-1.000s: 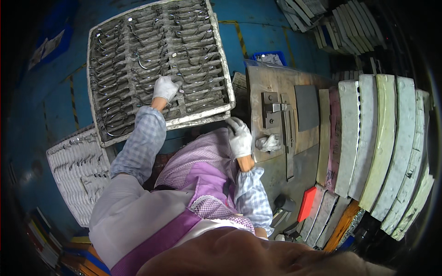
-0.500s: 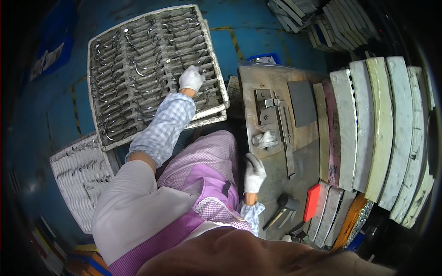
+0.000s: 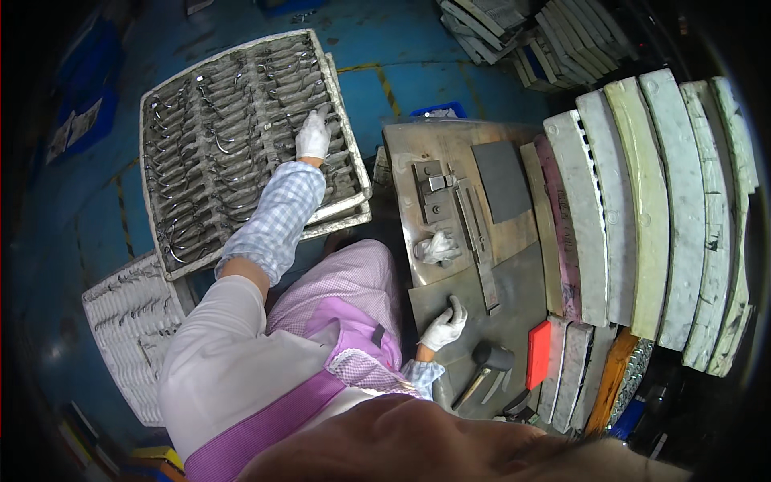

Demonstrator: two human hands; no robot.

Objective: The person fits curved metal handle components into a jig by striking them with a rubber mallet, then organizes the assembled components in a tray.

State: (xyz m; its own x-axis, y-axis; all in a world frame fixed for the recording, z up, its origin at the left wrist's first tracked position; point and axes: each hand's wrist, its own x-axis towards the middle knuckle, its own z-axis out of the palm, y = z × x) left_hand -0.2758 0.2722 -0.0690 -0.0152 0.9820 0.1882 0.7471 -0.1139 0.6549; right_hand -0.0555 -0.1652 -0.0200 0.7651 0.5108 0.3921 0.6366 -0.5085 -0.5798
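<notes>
My left hand [image 3: 314, 136], in a white glove, reaches onto a grey foam tray [image 3: 150, 201] with rows of slots. Its fingers are drawn together among the curved metal parts [image 3: 225, 146] along the tray's right side; what they pinch, if anything, is too small to make out. Over the near part of the metal bench top [image 3: 434, 309], my right hand [image 3: 443, 328] is also gloved. Its fingers are loosely bent and apart, with nothing seen in them. A black-headed mallet [image 3: 491, 356] lies just to its right, and a crumpled white glove or cloth [image 3: 438, 248] farther up the bench.
A metal fixture with a long bar [image 3: 479, 249] and a dark flat sheet [image 3: 502, 181] lie on the bench. Foam trays [image 3: 634, 201] stand on edge along its right side, near a red block [image 3: 539, 354]. A white slotted tray [image 3: 132, 345] sits lower left.
The view has shifted, so the tray and bench sit farther left. My left hand's fingers reach farther forward at the tray. The right hand has turned and come nearer the mallet.
</notes>
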